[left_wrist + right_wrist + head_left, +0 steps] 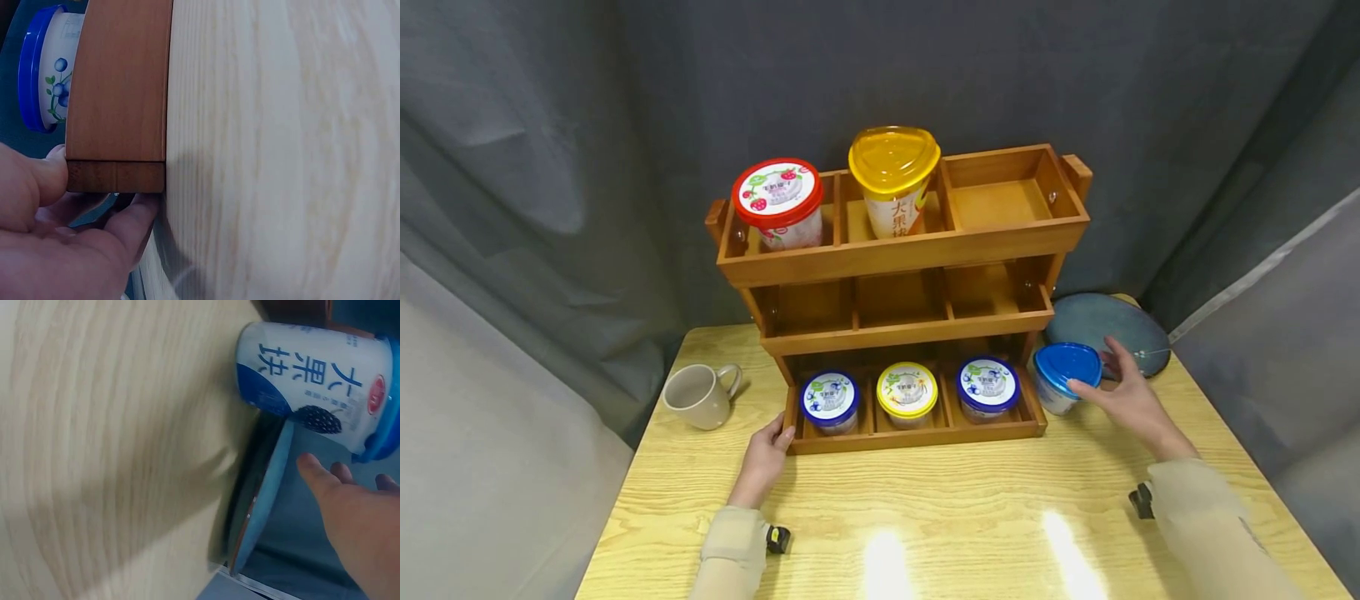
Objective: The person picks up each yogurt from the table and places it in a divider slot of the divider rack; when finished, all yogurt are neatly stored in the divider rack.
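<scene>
A three-tier wooden rack stands on the table. At its lower left corner my left hand holds the end of the bottom tier, with the thumb on one side and fingers on the other in the left wrist view. To the rack's right is a white cup with a blue lid, printed with a dark berry in the right wrist view. My right hand is beside this cup, thumb and fingers spread around its right side. A gap shows between the hand and the cup in the right wrist view.
Blue- and yellow-lidded tubs sit in the bottom tier. On the top tier are a red-lidded tub and a yellow-lidded cup. A beige mug stands left; a dark blue plate lies behind the blue-lidded cup.
</scene>
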The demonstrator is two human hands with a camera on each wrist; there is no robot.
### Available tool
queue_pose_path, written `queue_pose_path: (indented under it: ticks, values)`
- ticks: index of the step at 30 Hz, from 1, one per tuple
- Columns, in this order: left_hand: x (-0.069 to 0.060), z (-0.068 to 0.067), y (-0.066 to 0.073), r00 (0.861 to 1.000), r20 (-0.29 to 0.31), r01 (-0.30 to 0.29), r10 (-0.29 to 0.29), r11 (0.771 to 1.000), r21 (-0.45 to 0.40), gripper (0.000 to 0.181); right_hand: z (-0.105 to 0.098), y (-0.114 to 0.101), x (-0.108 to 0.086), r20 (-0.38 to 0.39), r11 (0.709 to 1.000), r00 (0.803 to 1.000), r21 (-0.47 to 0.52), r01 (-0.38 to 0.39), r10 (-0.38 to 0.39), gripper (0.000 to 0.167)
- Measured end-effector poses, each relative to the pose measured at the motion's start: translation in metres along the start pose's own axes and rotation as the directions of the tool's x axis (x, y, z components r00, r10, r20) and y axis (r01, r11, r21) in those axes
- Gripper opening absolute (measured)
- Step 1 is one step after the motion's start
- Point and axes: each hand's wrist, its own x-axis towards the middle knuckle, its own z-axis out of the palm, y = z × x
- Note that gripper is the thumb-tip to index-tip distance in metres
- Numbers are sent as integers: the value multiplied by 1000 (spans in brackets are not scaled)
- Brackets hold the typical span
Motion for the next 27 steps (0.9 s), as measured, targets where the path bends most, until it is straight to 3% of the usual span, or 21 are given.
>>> queue_pose_path:
  ticks: [13, 21, 27]
  values:
    - [-1, 1, -2, 1000, -2, -13, 13, 1000, 2, 49, 12, 10, 5, -17, 996, 996, 1, -91, 91, 107]
    - [-1, 1, 0, 1000, -1, -10, 10, 1000, 19, 49, 15, 14, 2, -38, 997, 997, 23, -70, 71, 104]
    - [-1, 0, 0, 1000, -1, 4, -4, 1000, 15, 50, 16, 11, -7, -95, 996, 992, 8, -88, 89, 103]
